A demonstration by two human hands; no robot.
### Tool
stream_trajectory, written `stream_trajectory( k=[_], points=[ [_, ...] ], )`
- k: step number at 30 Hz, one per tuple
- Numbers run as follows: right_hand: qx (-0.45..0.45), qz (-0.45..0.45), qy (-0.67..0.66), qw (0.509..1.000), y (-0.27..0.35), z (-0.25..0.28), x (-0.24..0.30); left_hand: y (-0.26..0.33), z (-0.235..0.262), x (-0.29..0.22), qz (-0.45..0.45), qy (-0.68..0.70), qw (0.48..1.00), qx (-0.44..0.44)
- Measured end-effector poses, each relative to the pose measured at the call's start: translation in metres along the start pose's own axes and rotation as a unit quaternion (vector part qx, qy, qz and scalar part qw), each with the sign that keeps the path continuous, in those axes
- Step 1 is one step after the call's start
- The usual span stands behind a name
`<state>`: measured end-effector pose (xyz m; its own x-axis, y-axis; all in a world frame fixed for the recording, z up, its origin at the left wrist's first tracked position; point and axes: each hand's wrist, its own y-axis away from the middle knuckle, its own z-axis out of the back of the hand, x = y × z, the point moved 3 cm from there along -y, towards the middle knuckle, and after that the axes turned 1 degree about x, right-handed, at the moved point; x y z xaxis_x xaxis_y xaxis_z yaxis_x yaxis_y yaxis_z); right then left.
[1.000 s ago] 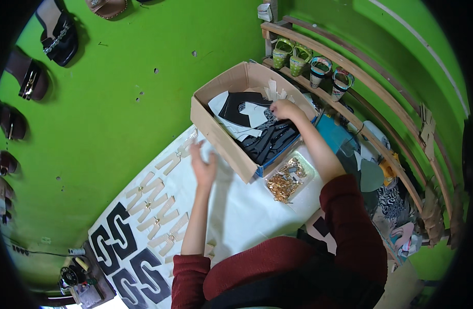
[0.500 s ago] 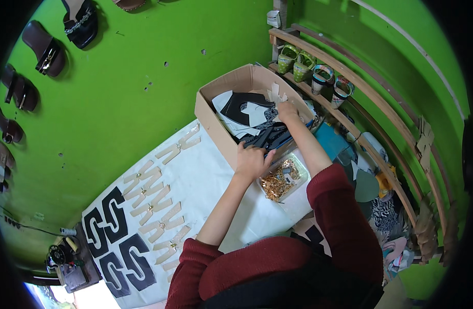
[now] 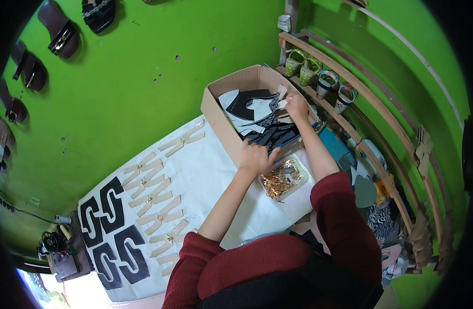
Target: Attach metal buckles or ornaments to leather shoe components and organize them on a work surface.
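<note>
A cardboard box (image 3: pixel 222 123) stands on the white-covered table, filled with black, white and patterned cut pieces (image 3: pixel 250 107). Over its right side, my right hand (image 3: pixel 296 107) is closed with the fingers pinched on a small pale strip (image 3: pixel 283 103). My left hand (image 3: pixel 256 158) lies across the near rim of the box, fingers hooked over it and thumb sticking out; the fingertips are partly hidden. Just below that hand sits a clear plastic tub (image 3: pixel 304 180) of gold-coloured metal fittings (image 3: pixel 275 184).
Beige crossed straps (image 3: pixel 153 198) lie in a row on the table (image 3: pixel 205 170), beside black S-cut pieces (image 3: pixel 133 255). Wooden rails (image 3: pixel 370 77) on the right carry small basket-like items (image 3: pixel 326 82). A machine (image 3: pixel 59 247) stands far left; sandals (image 3: pixel 61 33) hang on the green wall.
My right hand has drawn slightly upward, and a pale strip now shows at its fingers. My left hand stays on the box rim. The whole view has shifted a little.
</note>
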<state>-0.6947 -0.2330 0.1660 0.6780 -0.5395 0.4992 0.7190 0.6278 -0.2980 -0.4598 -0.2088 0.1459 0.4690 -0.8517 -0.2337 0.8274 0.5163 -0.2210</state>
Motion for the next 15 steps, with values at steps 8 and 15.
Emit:
stream_trajectory(
  k=[8, 15],
  points=[
    [-0.13, 0.063, -0.1, 0.984, -0.01, 0.041, 0.002, 0.0, -0.003, 0.0, 0.0, -0.001, 1.0, 0.022],
    [-0.11, 0.077, -0.057, 0.989, -0.007, 0.08, 0.021, 0.001, -0.002, 0.001, 0.01, -0.007, 1.0, 0.011]
  ],
)
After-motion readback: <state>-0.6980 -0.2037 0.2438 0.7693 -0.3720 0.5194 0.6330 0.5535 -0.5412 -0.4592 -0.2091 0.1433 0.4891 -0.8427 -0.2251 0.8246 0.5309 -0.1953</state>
